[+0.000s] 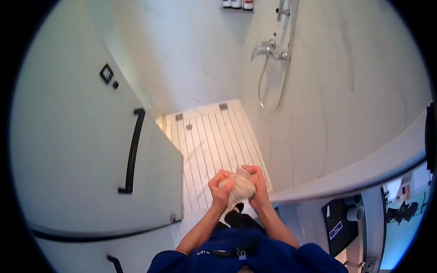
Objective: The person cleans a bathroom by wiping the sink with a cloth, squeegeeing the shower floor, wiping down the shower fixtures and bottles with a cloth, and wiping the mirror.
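Nearest is a blue shirt (273, 257) with a metal clip (242, 256) at its front, just this side of the slatted floor (214, 141). Over the near end of that floor, the left hand (219, 189) and right hand (258, 186) are both curled closed around a pale, bunched bundle (242, 187), one at each side; it is probably cloth, though its folds are too soft to be sure.

The floor is white with narrow dark grooves, and a round drain (189, 127) sits toward its far left. Left of the floor stands a frosted door (82, 150) with a long black handle (134, 154). Right of it rises a faintly veined pale wall (346, 91), carrying a chrome mixer (266, 49) and a looping hose (261, 91). Above the floor's far end, bottles (236, 3) stand on a small shelf (237, 10).
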